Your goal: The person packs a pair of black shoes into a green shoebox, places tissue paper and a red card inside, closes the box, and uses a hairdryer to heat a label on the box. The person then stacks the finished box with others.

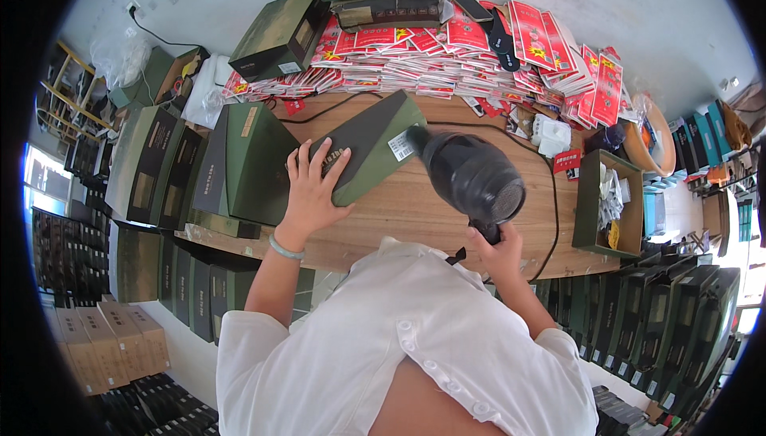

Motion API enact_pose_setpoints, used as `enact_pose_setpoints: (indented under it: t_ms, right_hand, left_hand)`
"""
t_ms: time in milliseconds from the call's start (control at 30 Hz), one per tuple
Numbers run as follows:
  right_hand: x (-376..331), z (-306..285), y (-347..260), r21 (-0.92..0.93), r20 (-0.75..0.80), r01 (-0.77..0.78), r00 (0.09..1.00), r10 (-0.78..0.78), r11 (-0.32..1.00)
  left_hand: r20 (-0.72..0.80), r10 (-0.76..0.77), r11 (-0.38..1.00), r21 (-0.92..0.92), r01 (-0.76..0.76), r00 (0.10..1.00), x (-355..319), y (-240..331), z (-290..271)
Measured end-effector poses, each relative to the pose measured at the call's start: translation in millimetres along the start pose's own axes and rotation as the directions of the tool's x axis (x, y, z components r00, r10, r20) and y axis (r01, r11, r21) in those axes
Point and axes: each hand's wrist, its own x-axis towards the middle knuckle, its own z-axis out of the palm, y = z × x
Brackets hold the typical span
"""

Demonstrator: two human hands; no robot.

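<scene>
A green and dark grey shoe box [366,145] lies tilted on the wooden table. My left hand [315,185] rests on its near left part with the fingers spread. In my right hand [499,251] is the handle of a black hair dryer [471,174]. Its nozzle points left at a white barcode label [400,146] on the right end of the box, very close to it. Whether nozzle and label touch, I cannot tell. Another green shoe box [259,161] stands just left of my left hand.
Red and white printed cards [415,61] are heaped along the wall, with more shoe boxes [279,35] on top. A black cord [555,220] runs across the table [383,224]. At the right stands an open green box [586,209] of small packets. Stacked boxes [646,316] fill both sides below.
</scene>
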Motion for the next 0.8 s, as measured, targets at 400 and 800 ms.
enact_pose_setpoints:
  t_ms: [400, 800]
  right_hand:
    - [-7, -9, -8, 0.162, 0.072, -0.38, 0.925, 0.373, 0.911]
    - [-16, -10, 15, 0.017, 0.063, -0.247, 0.967, 0.245, 0.969]
  left_hand:
    - [0.024, -0.018, 1.0, -0.003, 0.018, 1.0, 3, -2, -2]
    - [0.022, -0.027, 0.999, -0.019, 0.027, 0.999, 5, -6, -2]
